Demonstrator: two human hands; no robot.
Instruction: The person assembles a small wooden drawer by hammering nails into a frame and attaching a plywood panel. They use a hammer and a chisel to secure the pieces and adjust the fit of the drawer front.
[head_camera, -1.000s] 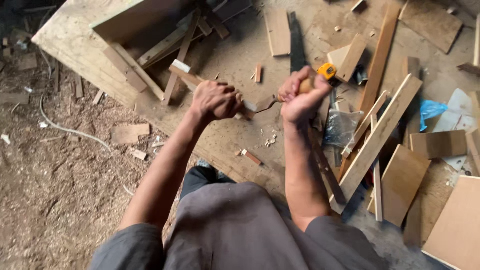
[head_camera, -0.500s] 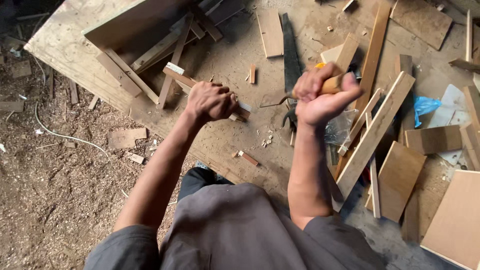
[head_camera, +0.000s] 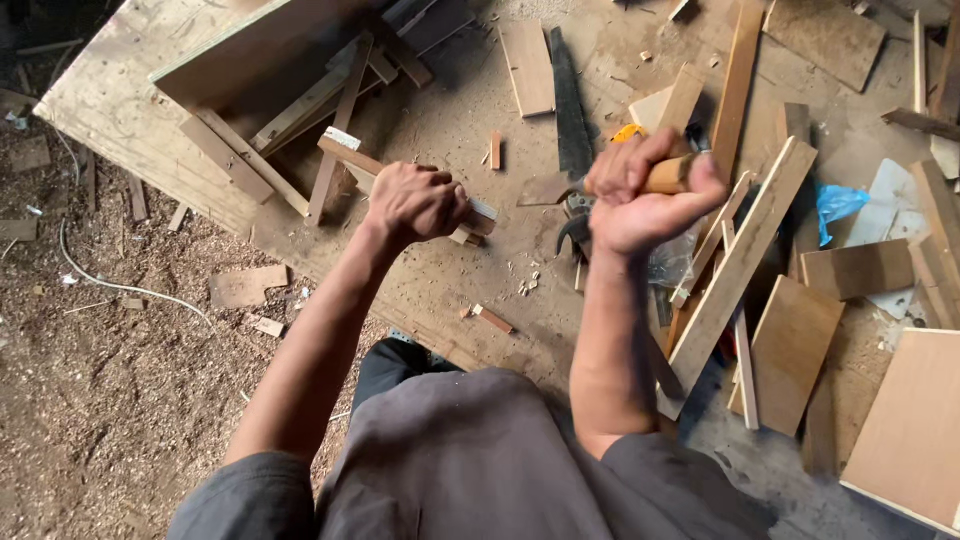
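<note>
A white cable is lying on the sawdust floor at the far left. The left hand is pressing a narrow wooden strip against the plywood desk, its fingers curled tight around the strip. To its right, the right hand is hovering above the desk, fingers wrapped tight on a wooden-handled hammer. Loose boards are lying scattered at the right

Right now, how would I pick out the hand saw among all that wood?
Start at the big plywood board on the floor. Beyond the right hand, a hand saw lies flat beside a short plank. It is the only long, dark, narrow blade among pale wood offcuts.
</note>
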